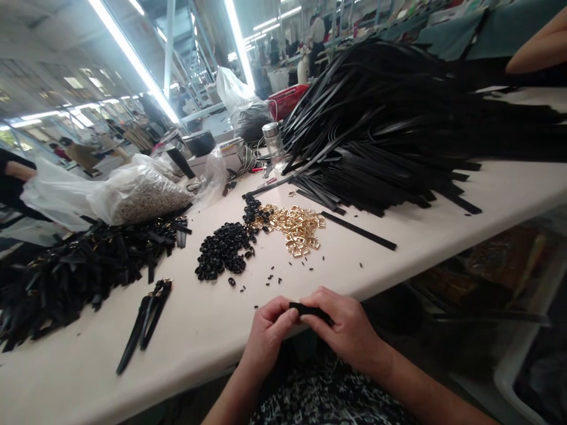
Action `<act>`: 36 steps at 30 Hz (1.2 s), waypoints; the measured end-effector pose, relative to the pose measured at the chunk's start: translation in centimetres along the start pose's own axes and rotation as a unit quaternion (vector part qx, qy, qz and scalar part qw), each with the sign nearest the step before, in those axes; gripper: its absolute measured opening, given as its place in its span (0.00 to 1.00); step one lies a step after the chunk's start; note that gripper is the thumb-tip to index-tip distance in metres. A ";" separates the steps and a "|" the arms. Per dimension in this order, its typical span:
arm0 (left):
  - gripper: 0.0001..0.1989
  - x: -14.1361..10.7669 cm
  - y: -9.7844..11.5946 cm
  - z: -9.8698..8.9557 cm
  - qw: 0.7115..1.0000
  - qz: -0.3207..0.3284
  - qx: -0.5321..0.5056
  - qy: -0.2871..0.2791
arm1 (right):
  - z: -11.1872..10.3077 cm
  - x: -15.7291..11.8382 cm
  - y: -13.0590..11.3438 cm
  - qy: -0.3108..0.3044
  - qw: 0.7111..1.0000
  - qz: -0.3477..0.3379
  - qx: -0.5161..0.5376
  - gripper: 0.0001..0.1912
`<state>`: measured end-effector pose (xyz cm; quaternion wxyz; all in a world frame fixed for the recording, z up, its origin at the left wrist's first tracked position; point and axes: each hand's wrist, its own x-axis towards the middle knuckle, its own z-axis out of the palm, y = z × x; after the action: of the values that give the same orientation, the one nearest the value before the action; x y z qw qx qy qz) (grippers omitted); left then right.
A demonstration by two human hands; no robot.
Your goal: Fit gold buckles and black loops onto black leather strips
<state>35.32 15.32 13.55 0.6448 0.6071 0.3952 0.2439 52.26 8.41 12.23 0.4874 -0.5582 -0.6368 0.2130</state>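
Observation:
Between my two hands, at the table's near edge, is a black strap [315, 311], short where it shows. My left hand [271, 321] pinches its left end between thumb and fingers. My right hand [339, 319] grips it further right, and the rest of the strap is hidden in that palm. Just beyond the hands lies a heap of gold buckles [301, 227]. To its left is a pile of small black loops [224, 251]. A single black strap [358, 230] lies flat to the right of the buckles.
A big bundle of long black straps [376, 118] covers the table's back right. Several buckled straps [148, 310] lie at front left, near a larger heap [75, 265]. Behind stand a plastic bag [142, 189] of small parts and a glass jar [274, 147]. Another person's arm [543, 44] shows at upper right.

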 end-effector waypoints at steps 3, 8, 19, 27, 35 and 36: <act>0.12 0.7 0.8 -0.5 0.996 0.039 0.075 -0.037 | -0.5 0.3 0.5 -0.011 1.000 0.005 -0.028 0.04; 0.10 5.5 3.1 -4.9 0.939 0.178 0.294 0.022 | -1.4 0.9 2.1 -0.008 0.997 0.035 -0.069 0.06; 0.05 16.3 3.7 -11.8 0.782 0.177 0.596 0.049 | -2.0 0.6 3.5 0.023 0.991 0.132 -0.011 0.05; 0.04 17.0 4.2 -11.4 0.826 0.162 0.531 0.101 | -2.0 0.6 3.4 0.029 0.989 0.143 -0.007 0.05; 0.13 10.9 3.3 -6.3 0.991 0.050 0.076 0.095 | -2.1 1.5 2.2 0.049 0.994 0.090 -0.038 0.03; 0.15 9.8 3.1 -5.4 0.996 0.006 -0.046 0.082 | -2.0 1.8 2.0 0.057 0.995 0.074 -0.044 0.03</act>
<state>37.07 26.74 14.74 0.6359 0.5575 0.4313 0.3143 55.13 10.09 12.20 0.4806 -0.6362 -0.5736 0.1878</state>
